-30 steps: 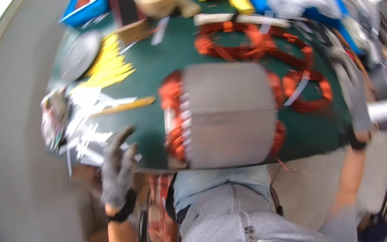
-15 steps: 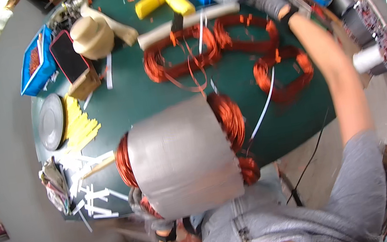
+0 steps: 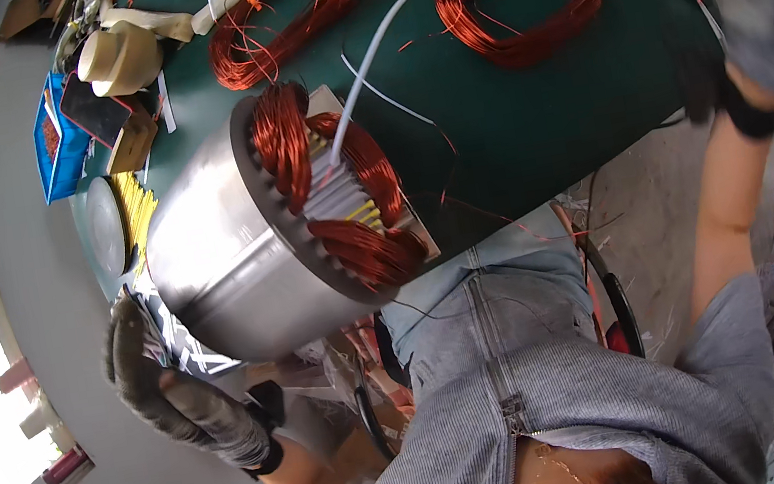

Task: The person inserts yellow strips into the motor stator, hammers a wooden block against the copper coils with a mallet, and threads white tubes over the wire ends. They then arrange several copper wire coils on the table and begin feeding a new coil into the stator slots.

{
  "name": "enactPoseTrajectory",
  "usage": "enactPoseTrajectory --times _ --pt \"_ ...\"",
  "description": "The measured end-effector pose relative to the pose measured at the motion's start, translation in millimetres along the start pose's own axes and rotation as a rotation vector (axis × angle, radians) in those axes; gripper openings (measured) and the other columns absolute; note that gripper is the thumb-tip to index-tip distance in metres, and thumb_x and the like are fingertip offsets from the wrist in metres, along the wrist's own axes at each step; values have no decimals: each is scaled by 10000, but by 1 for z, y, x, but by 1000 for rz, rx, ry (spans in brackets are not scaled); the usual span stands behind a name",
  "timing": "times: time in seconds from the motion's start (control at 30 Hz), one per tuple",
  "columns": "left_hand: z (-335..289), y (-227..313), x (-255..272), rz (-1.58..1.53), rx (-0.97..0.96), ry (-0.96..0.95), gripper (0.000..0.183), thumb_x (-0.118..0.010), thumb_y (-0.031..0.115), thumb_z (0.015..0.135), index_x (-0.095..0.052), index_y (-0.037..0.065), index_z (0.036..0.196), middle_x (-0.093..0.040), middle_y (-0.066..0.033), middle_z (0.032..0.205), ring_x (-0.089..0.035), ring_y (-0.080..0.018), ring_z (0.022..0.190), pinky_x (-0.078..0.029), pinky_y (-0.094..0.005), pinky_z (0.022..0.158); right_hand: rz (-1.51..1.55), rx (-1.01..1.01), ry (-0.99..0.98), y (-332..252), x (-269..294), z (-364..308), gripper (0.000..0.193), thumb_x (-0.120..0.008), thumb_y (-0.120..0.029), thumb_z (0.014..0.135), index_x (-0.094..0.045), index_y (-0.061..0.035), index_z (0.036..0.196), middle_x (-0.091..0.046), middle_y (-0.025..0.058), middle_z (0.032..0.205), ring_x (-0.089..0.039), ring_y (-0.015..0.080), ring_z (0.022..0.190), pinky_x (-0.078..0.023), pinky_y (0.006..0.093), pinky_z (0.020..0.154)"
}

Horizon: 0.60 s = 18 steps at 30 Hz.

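A grey metal stator core (image 3: 222, 253) lies on the green table with its slotted end turned to the right. Bundles of red copper winding (image 3: 363, 251) bulge from that end. A white sleeve tube (image 3: 368, 57) arches out of it over the table. My left hand (image 3: 184, 401), in a grey glove, is beside the core's near left end with its fingers stretched out and nothing seen in them. Out at the far right, past the table edge, is my gloved right hand (image 3: 751, 17); motion smears its fingers, so whether they hold anything is unclear.
Three loose copper coils, one of them this tied coil (image 3: 522, 8), lie along the far side. At left are a blue bin (image 3: 62, 141), a cream stepped block (image 3: 118, 59), a grey round disc (image 3: 107, 226) and yellow strips (image 3: 138, 216). Thin wires trail over the near edge.
The stator has swung round, bringing its slotted end into view. My left hand has come off its near side, and my right hand has moved from the far coils to the right. The view has shifted.
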<state>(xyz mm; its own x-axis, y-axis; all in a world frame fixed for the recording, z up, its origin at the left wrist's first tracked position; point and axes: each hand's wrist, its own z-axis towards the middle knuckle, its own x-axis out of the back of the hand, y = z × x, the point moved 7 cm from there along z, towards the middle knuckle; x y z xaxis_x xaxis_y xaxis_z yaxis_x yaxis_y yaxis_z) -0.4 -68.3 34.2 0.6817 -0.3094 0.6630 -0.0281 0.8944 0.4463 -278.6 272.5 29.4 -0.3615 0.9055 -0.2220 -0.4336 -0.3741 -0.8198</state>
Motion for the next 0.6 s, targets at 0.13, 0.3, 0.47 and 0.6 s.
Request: enactPoseTrajectory --times 0.13,0.3,0.47,0.6 --pt "30 85 -40 159 -497 -368 454 -462 429 879 -526 80 1163 -422 -226 1279 -431 -380 1168 -344 -466 966 441 -226 -260 -7 -17 -44 152 -455 -191 893 -488 -73 983 -550 137 768 -398 99 388 -361 195 338" --pt "31 69 -71 337 -599 -542 500 -402 487 887 -557 80 1131 -385 -229 1321 -360 -404 1225 -287 -473 1005 357 -163 -354 7 -107 -43 206 -508 -275 889 -528 -74 849 -535 86 700 -367 86 320 -302 196 278" --pt "41 70 -73 320 -599 -558 498 -482 559 801 -597 181 1104 -440 -219 1260 -439 -421 1129 -372 -486 924 -3 -202 -568 15 -154 -30 177 -521 -226 858 -561 -76 944 -571 79 743 -480 157 539 -394 239 511" --pt "38 62 -74 283 -606 -622 443 -559 440 798 -577 144 1128 -449 -214 1248 -439 -409 1129 -368 -486 907 -461 47 -760 19 -201 -22 223 -532 -186 833 -588 -78 1020 -600 72 778 -569 214 714 -468 274 697"
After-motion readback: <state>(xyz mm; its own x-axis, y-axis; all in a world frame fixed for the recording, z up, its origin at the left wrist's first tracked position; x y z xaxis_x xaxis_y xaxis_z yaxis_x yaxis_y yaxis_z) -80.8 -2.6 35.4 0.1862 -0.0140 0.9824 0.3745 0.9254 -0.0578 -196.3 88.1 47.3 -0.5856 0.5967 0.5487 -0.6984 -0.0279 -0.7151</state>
